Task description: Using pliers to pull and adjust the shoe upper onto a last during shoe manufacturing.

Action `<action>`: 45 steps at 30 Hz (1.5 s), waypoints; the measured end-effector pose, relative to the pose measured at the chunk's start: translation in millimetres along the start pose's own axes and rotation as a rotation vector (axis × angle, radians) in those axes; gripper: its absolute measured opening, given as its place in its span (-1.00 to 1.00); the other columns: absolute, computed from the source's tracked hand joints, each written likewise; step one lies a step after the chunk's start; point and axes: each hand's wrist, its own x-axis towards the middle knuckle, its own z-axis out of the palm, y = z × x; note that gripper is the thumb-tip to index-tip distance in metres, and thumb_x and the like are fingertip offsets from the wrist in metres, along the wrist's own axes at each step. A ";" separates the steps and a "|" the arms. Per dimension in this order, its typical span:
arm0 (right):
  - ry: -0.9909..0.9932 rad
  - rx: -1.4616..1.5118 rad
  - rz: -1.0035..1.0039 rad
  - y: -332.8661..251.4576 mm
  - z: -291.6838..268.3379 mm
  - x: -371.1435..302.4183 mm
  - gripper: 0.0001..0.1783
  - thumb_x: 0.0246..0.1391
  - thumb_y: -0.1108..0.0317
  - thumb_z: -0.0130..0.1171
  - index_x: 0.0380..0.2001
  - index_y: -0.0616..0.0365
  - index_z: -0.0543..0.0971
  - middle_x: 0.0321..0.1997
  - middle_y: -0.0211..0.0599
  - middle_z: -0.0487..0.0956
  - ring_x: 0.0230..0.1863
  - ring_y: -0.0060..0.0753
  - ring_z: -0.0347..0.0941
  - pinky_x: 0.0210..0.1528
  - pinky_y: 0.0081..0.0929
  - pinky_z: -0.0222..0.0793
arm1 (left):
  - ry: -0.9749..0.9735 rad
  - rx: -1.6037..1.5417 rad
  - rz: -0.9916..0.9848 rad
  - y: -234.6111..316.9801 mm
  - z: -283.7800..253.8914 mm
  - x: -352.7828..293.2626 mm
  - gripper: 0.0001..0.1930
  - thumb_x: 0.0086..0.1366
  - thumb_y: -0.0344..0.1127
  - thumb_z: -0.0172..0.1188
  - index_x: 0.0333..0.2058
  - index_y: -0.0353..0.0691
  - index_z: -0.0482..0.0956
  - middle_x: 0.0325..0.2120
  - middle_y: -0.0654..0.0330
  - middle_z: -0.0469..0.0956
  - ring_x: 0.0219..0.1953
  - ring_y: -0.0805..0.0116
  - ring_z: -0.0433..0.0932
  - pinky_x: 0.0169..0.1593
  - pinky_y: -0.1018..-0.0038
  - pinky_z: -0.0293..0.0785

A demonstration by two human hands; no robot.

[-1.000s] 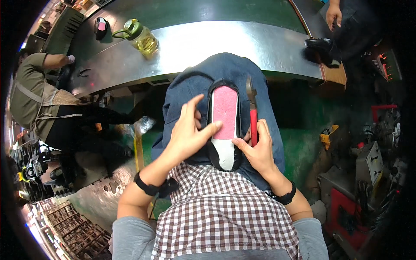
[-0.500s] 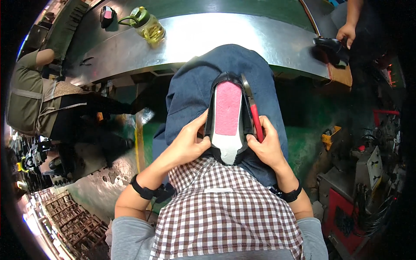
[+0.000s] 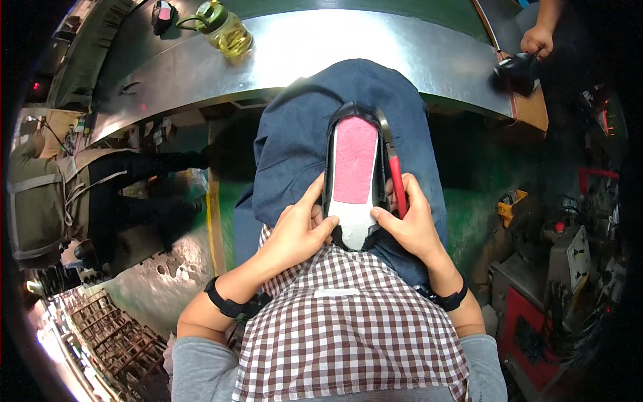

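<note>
A black shoe upper (image 3: 329, 154) rests sole side up on my lap, its toe pointing away from me. Its underside carries a pink pad (image 3: 355, 161) and a white area (image 3: 351, 222) at the near end. Gripping the near left side is my left hand (image 3: 299, 229), thumb pressed on the white part's edge. My right hand (image 3: 416, 224) clasps the opposite side, thumb on the white part. Red-handled pliers (image 3: 396, 184) are also held in that right hand, lying along the shoe's right side with the metal jaws pointing away.
Beyond my knees stands a metal-topped bench (image 3: 321, 47) with a green-lidded bottle (image 3: 231, 37) and another black shoe (image 3: 163, 17). At far right a co-worker's hand (image 3: 538, 42) holds a black shoe (image 3: 517, 74). Another person (image 3: 53, 194) is at left; machinery (image 3: 569, 268) stands at right.
Both my thumbs have moved inward from the shoe's side edges onto its white near end. The pliers stay in my right hand. The person at left and the co-worker's hand have shifted.
</note>
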 end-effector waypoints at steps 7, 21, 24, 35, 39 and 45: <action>-0.043 0.009 0.015 -6.1 -0.7 17.5 -0.67 -0.08 0.47 0.27 -0.23 0.19 0.39 -0.45 -0.40 0.38 -0.44 -0.58 0.32 -0.35 -0.51 0.30 | -0.200 -0.448 -0.042 -11.7 -23.2 17.6 -0.24 0.34 -0.63 0.05 0.43 -0.20 -0.08 -0.02 0.12 0.57 -0.20 0.48 0.60 -0.12 0.55 0.60; -0.105 0.033 0.023 -0.8 0.5 25.7 -0.57 -0.13 0.44 0.31 -0.16 0.23 0.41 -0.40 -0.40 0.37 -0.40 -0.53 0.32 -0.31 -0.49 0.30 | -0.229 -0.353 -0.014 -12.9 -34.5 16.5 -0.13 0.25 -0.69 -0.01 0.46 -0.14 -0.21 -0.41 0.31 0.53 -0.41 0.62 0.49 -0.19 0.64 0.49; -0.080 0.065 0.031 -1.7 4.0 24.4 -0.51 -0.17 0.38 0.43 -0.18 0.21 0.41 -0.34 -0.39 0.39 -0.39 -0.50 0.36 -0.30 -0.47 0.33 | -0.258 -0.313 -0.013 -15.9 -34.1 16.1 -0.23 0.32 -0.65 0.01 0.43 -0.23 -0.11 -0.07 0.14 0.57 -0.25 0.54 0.57 -0.15 0.57 0.56; 0.141 -0.355 -0.041 -19.4 36.5 22.8 -0.25 -0.35 0.04 0.61 -0.25 0.22 0.35 -0.27 -0.21 0.34 -0.33 -0.14 0.43 -0.31 -0.22 0.36 | -0.026 -0.126 -0.098 -1.3 -15.7 3.6 -0.22 0.37 -0.42 0.01 0.45 -0.12 -0.21 -0.61 0.09 0.57 -0.54 0.37 0.63 -0.38 0.45 0.52; 0.133 -0.376 -0.058 -17.8 35.0 25.6 -0.25 -0.33 0.02 0.59 -0.24 0.22 0.35 -0.27 -0.20 0.35 -0.32 -0.11 0.43 -0.30 -0.21 0.37 | -0.004 -0.319 -0.026 -11.3 -9.9 3.9 -0.16 0.34 -0.58 -0.01 0.46 -0.07 -0.25 -0.57 0.16 0.58 -0.49 0.46 0.62 -0.41 0.53 0.50; 0.046 -0.417 0.003 -20.1 30.0 30.7 -0.20 -0.32 -0.04 0.57 -0.19 0.24 0.35 -0.23 -0.16 0.35 -0.24 -0.03 0.45 -0.27 -0.14 0.38 | -0.015 -0.366 -0.012 -12.9 -12.5 3.7 -0.16 0.32 -0.59 -0.02 0.46 -0.05 -0.24 -0.43 0.13 0.62 -0.41 0.47 0.65 -0.39 0.58 0.50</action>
